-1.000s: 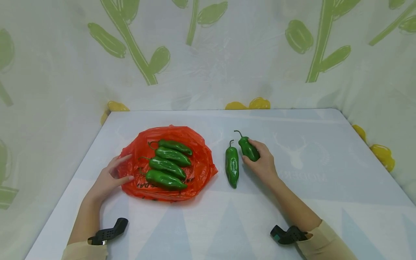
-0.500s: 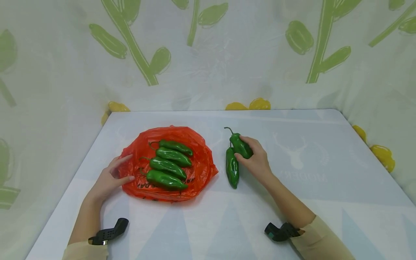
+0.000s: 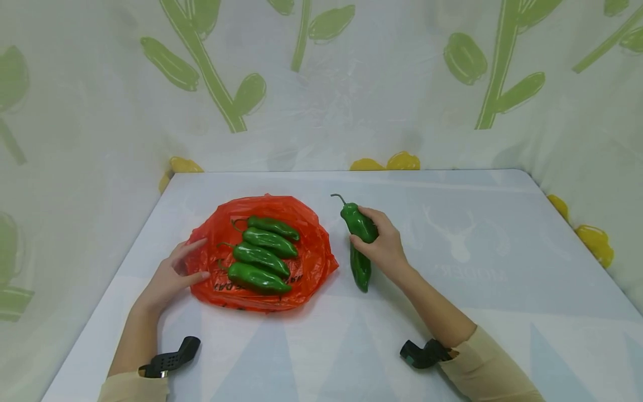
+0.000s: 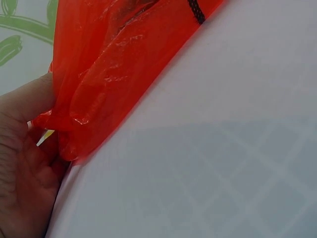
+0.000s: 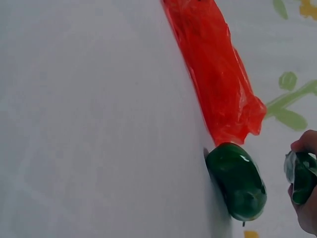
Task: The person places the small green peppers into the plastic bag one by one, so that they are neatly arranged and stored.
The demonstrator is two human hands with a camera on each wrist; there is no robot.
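Note:
My right hand grips a glossy green chili pepper with a curved stem, thumb on one side and fingers on the other. It is above a second green pepper on the table, hiding that one's upper part. The right wrist view shows the held pepper apart from the lying pepper. A red plastic bag lies spread out on the left, with several peppers in a row on it. At its left edge my left hand holds the bunched plastic between thumb and fingers.
The pale patterned table reaches back to a cloth backdrop printed with green plants. Black wrist devices sit on both forearms, the left one and the right one above the table.
My right hand has carried the pepper leftward, from the right of the lying pepper to over its upper end. The left hand and the bag have stayed in place.

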